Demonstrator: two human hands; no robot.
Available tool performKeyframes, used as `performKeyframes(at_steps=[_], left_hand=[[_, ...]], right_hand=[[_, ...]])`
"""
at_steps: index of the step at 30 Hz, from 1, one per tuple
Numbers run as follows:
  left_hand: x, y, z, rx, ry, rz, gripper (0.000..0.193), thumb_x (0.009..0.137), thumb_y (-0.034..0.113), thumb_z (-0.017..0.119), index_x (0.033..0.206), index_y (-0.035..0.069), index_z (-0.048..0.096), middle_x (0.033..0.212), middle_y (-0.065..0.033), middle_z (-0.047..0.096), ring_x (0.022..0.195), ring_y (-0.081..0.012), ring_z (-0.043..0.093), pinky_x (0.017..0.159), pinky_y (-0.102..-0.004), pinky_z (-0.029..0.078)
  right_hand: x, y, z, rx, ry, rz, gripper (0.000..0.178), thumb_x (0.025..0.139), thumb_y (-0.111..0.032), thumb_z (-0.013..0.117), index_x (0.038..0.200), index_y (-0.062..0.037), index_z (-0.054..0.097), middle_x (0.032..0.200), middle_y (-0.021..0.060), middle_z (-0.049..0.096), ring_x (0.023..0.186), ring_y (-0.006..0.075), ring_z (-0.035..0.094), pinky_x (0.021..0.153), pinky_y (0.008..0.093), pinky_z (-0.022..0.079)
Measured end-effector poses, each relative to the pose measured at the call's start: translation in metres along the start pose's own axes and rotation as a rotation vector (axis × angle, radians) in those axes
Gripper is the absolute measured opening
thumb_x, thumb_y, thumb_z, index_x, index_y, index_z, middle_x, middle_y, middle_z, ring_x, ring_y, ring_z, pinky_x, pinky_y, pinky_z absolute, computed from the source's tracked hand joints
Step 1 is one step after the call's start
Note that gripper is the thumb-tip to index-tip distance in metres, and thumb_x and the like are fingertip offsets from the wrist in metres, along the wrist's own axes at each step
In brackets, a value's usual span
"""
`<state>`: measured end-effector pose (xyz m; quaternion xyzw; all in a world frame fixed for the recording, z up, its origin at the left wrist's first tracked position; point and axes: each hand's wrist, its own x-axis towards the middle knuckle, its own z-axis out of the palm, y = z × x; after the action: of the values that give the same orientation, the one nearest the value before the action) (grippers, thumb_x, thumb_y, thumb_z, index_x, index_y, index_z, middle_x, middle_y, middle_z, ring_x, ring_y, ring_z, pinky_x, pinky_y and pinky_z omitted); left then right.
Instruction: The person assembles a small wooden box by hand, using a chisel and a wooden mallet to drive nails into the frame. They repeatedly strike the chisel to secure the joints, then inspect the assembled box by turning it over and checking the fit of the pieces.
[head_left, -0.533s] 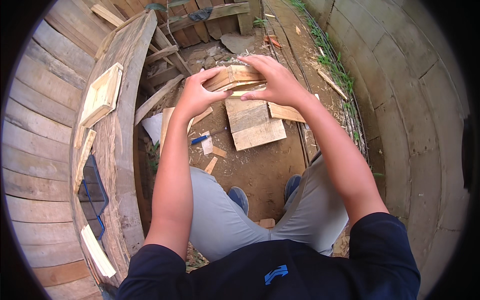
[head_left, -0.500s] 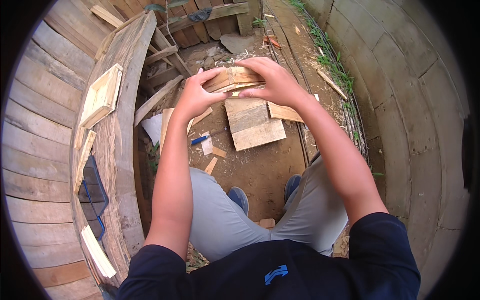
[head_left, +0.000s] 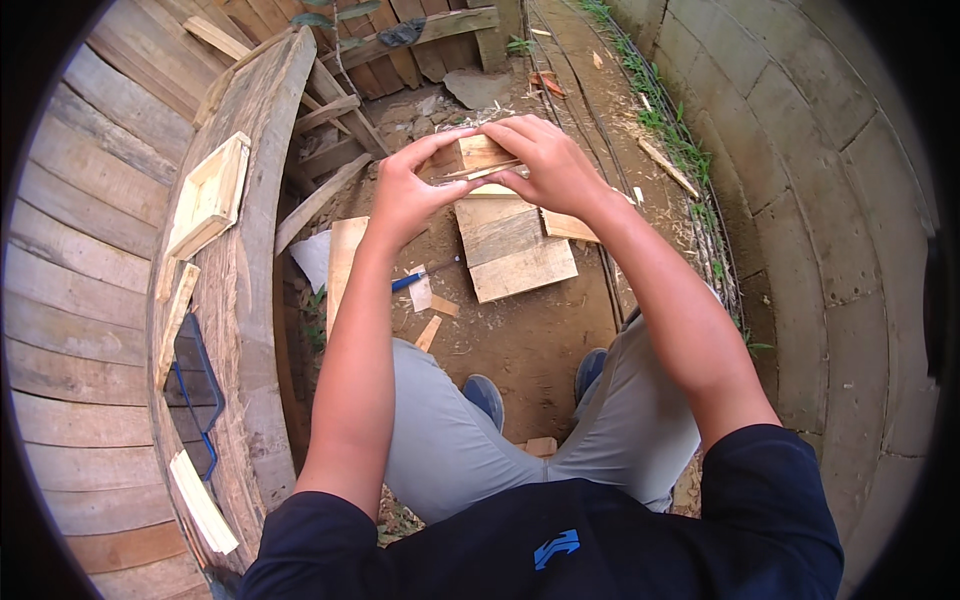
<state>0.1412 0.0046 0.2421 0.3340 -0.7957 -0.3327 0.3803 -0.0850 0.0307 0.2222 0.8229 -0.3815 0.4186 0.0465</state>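
Short pieces of pale wood (head_left: 483, 152), a thick block with a thin slat along its lower edge, are held up between my two hands. My right hand (head_left: 552, 168) wraps the right end, fingers over the top and thumb below. My left hand (head_left: 408, 190) curves around the left side; its fingertips and thumb reach the wood, leaving a gap by the palm. Just under them, a square wooden panel of joined boards (head_left: 515, 250) lies on the ground, partly hidden by my hands. Beside it is a blue-handled screwdriver-like tool (head_left: 408, 282).
At left, a rough timber bench (head_left: 250, 300) carries a shallow wooden frame (head_left: 208, 195), dark safety glasses (head_left: 197, 380) and wood strips (head_left: 203, 500). A board (head_left: 345, 265) and offcuts (head_left: 428, 333) lie on the dirt. A grey block wall (head_left: 800, 200) stands on the right.
My left hand has opened wider around the wood, and less wood shows between its fingers. My right hand stays around the right end. The view has shifted slightly.
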Motion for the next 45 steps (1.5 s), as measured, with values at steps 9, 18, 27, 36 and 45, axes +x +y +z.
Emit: performKeyframes(at_steps=[9,18,27,36,45], left_hand=[[-0.005,-0.007,0.035,0.150,0.183,0.185,0.054,0.083,-0.003,0.070,0.136,0.005,0.057,0.128,-0.0139,0.065,0.118,-0.0254,0.064,0.100,-0.0360,0.049],[-0.005,-0.020,0.034,-0.099,-0.028,-0.013,0.061,0.090,0.007,0.072,0.145,0.002,0.048,0.138,-0.0148,0.060,0.126,-0.0236,0.059,0.105,-0.0356,0.047],[-0.003,-0.055,0.040,-0.215,-0.181,-0.289,0.066,0.095,0.018,0.071,0.150,-0.002,0.040,0.141,-0.0201,0.055,0.129,-0.0238,0.056,0.108,-0.0362,0.046],[-0.010,-0.065,0.054,-0.085,-0.040,-0.313,0.064,0.092,0.023,0.074,0.143,-0.006,0.049,0.132,-0.0237,0.064,0.123,-0.0277,0.063,0.102,-0.0361,0.049],[-0.014,-0.051,0.053,-0.177,0.029,-0.265,0.066,0.093,0.013,0.073,0.148,-0.008,0.041,0.141,-0.0227,0.057,0.128,-0.0235,0.058,0.107,-0.0324,0.046]], right_hand=[[-0.001,0.008,0.001,-0.040,0.005,-0.008,0.047,0.078,-0.013,0.076,0.122,-0.0035,0.061,0.109,0.0118,0.067,0.101,0.0332,0.064,0.087,0.0442,0.054],[-0.007,0.017,-0.008,-0.021,-0.201,0.060,0.045,0.085,-0.024,0.072,0.123,-0.0018,0.061,0.108,0.0152,0.068,0.103,0.0365,0.065,0.087,0.0461,0.053],[-0.014,0.033,0.003,0.238,-0.527,0.328,0.057,0.095,-0.038,0.067,0.133,0.0027,0.058,0.122,0.0234,0.067,0.113,0.0388,0.063,0.097,0.0434,0.050],[-0.017,0.040,0.021,0.295,-0.543,0.422,0.051,0.095,-0.041,0.067,0.120,0.0034,0.064,0.112,0.0270,0.068,0.106,0.0431,0.065,0.089,0.0467,0.051],[-0.009,0.024,0.008,0.220,-0.454,0.361,0.053,0.091,-0.036,0.072,0.124,0.0039,0.063,0.110,0.0243,0.069,0.102,0.0409,0.066,0.088,0.0449,0.051]])
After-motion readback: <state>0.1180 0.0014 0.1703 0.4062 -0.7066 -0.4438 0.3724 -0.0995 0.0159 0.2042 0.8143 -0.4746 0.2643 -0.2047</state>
